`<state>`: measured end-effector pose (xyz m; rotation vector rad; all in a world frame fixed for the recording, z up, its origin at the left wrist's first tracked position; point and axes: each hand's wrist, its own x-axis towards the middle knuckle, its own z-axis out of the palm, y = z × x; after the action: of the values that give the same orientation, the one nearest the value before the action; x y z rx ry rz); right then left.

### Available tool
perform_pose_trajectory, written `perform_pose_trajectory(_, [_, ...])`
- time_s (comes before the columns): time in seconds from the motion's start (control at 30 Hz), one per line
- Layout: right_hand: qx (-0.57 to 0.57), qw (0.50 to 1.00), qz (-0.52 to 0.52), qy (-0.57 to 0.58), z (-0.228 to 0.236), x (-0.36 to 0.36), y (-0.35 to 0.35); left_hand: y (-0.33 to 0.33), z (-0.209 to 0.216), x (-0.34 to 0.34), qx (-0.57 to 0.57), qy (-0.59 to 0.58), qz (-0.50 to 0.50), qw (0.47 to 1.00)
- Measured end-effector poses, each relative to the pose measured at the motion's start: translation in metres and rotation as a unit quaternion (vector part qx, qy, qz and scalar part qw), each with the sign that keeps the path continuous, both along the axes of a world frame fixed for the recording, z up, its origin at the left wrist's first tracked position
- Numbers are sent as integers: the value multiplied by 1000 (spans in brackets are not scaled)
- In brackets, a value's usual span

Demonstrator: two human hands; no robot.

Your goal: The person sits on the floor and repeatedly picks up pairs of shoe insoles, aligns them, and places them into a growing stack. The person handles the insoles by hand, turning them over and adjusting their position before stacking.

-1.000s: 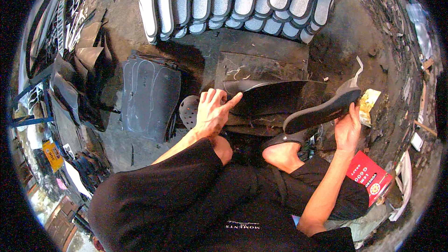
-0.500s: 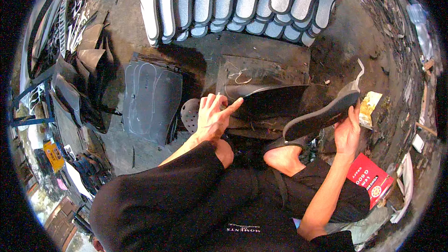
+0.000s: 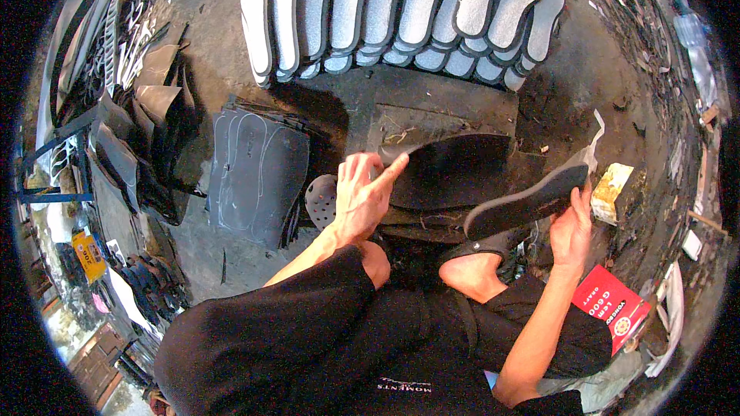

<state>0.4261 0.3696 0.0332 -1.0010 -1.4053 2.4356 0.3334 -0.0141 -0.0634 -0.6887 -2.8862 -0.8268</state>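
Note:
My left hand is closed on the left edge of a dark rubber-like sheet, its fingers curled and its thumb stretched along the top. The sheet lies raised in front of my legs, over a board on the ground. On the right, my right hand grips one end of a black shoe sole, tilted with its outer end lower left. A thin whitish strip sticks up from the gripped end. Part of my right fingers is hidden behind the sole.
Rows of grey-white soles stand at the far side. A stack of dark sheets with chalk outlines lies to the left, beside cut scraps. A yellow packet and a red box lie right. My clog shows beside my left hand.
The view has shifted slightly, so the scene sits a little lower. The dark sheet's raised far edge now shows more of its black face. Both hands keep their holds.

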Motion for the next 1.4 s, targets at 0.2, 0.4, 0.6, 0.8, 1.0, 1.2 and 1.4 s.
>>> perform_pose_trajectory(0.2, [-40, 999, 28, -22, -20, -8, -40, 15, 34, 2, 267, -208, 64, 939])
perform_pose_trajectory(0.4, [31, 991, -10, -133, -64, -11, -82, 16, -3, -2, 524, -454, 219, 687])
perform_pose_trajectory(0.6, [371, 920, 35, -117, -95, -26, -85, 21, -8, -18, 528, -348, 263, 728])
perform_pose_trajectory(0.8, [458, 876, 53, -142, -102, -46, -80, 23, -13, -25, 416, -319, 303, 796])
perform_pose_trajectory(1.0, [500, 850, 61, -157, -101, -48, -87, 23, -21, -27, 377, -285, 300, 828])
perform_pose_trajectory(1.2, [465, 868, 69, -160, -103, -45, -87, 25, -20, -27, 376, -268, 296, 836])
perform_pose_trajectory(1.4, [466, 866, 79, -165, -107, -44, -85, 26, -19, -28, 377, -268, 292, 837])
